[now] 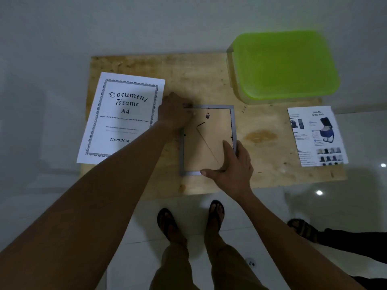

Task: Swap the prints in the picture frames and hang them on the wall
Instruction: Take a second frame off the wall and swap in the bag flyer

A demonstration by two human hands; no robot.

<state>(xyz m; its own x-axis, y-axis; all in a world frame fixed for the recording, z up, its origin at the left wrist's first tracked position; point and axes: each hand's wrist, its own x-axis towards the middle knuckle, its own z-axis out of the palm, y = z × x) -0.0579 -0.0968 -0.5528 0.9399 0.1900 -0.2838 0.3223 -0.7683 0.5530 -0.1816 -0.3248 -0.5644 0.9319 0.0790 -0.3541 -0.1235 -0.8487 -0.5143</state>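
Grey frame [208, 141] lies face-down, backing still in; our left hand [174, 113] pinches its top-left corner, right hand [232, 164] presses flat; hanging remains.

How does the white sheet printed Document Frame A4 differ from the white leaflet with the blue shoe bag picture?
The white Document Frame A4 sheet lies at the wooden board's left side; the white shoe bag leaflet lies at its right edge. The sheet looks larger than the leaflet. The sheet carries black lettering inside an ornate border; the leaflet shows small product photos and a blue bag. Both lie flat, face up, unframed.
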